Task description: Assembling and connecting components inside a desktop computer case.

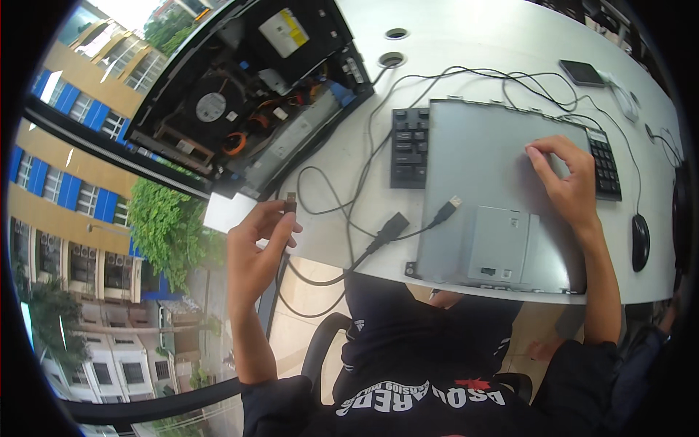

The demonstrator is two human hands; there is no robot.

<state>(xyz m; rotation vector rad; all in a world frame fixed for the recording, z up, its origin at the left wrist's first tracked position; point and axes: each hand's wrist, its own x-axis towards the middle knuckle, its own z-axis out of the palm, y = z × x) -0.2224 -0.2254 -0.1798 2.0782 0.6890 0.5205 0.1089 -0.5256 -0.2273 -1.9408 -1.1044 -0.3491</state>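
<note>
A small USB plug (290, 199) with a bare metal tip stands up between the thumb and fingers of my left hand (262, 244), beside the desk's left edge. My right hand (568, 178) is over the grey metal side panel (480, 160), thumb and index fingertips together; anything between them is too small to make out. The panel lies flat across a black keyboard (409, 149), hiding its middle. Between my hands, a black power cable's socket end (393, 227) and another USB plug (448, 210) lie near the panel's left edge.
An opened computer case (291, 138) with exposed drives and wiring stands at the far left, beside the window. Loose black cables (371, 131) loop over the desk. A black mouse (640, 244), a white mouse (625, 102) and a dark phone-like slab (581, 73) lie rightward.
</note>
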